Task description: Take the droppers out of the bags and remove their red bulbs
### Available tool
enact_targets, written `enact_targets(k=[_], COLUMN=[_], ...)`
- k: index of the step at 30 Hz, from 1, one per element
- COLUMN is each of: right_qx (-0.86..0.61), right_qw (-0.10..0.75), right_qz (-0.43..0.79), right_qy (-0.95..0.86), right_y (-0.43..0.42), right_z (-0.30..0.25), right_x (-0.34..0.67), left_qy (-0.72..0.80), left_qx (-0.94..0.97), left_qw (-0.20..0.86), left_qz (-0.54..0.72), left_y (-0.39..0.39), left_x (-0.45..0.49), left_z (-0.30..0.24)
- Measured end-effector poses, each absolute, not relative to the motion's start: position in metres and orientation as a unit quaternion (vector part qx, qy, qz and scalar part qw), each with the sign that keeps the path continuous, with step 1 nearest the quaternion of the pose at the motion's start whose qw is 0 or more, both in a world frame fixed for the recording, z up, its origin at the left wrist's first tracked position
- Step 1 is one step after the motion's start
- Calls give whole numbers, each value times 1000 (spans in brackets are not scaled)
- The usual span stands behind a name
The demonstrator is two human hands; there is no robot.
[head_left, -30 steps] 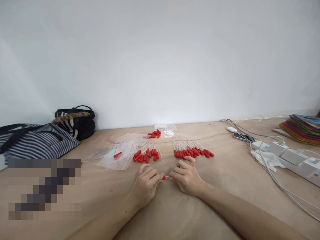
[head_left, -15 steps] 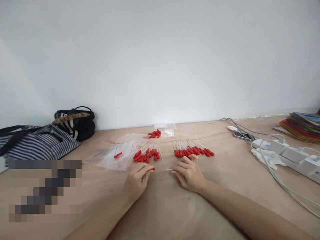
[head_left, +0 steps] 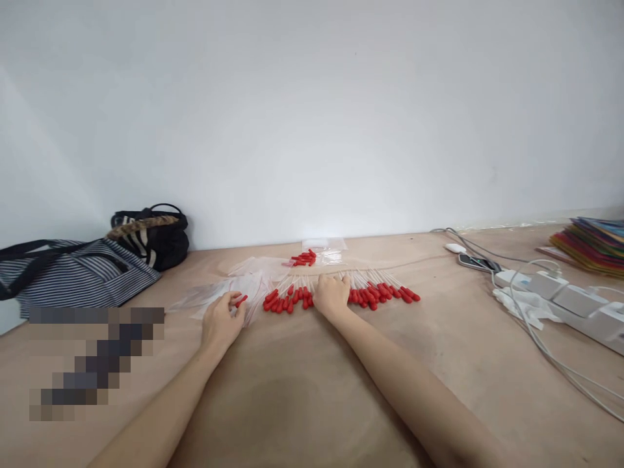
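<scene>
My left hand [head_left: 223, 320] is over the clear plastic bags on the left, its thumb and fingers closed about a red rubber bulb [head_left: 241, 301]. In the middle, my right hand [head_left: 332, 296] reaches in among the droppers with its fingers curled; the hand itself hides whatever they hold. On its left lies a group of droppers [head_left: 278, 303], red bulbs toward me and thin pale tubes pointing away. A second group of droppers [head_left: 383, 292] fans out on its right. Several loose red bulbs [head_left: 305, 259] lie farther back, beside clear tubes [head_left: 329, 256] on a plastic bag.
A striped bag [head_left: 88, 276] and a black bag [head_left: 168, 240] stand at the left by the wall. To the right are a white power strip [head_left: 592, 312] with cables, a crumpled tissue [head_left: 519, 305], a phone [head_left: 472, 262] and a stack of colourful folders [head_left: 592, 247].
My left hand has moved left from the front middle to the bulb on the bags. My right hand, earlier holding a clear tube, has moved forward and left into the droppers.
</scene>
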State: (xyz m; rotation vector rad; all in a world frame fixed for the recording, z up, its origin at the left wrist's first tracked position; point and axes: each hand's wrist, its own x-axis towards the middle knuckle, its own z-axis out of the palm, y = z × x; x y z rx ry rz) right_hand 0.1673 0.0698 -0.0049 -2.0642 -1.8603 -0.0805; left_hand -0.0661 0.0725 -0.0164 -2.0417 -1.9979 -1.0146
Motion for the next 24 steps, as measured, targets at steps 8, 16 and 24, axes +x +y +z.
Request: enact_targets(k=[8, 16, 24], right_qx=[-728, -502, -493], right_qw=[224, 396, 426], right_qz=[-38, -165, -156], right_qy=[-647, -751, -743], right_y=[65, -21, -24], right_z=[-6, -29, -30], right_x=[175, 239, 251], left_qy=[-614, -586, -580], left_qx=[-720, -749, -749], left_qw=[128, 144, 154], left_qz=[-298, -273, -281], left_y=[64, 54, 58], left_x=[-51, -31, -32], left_z=[-13, -9, -12])
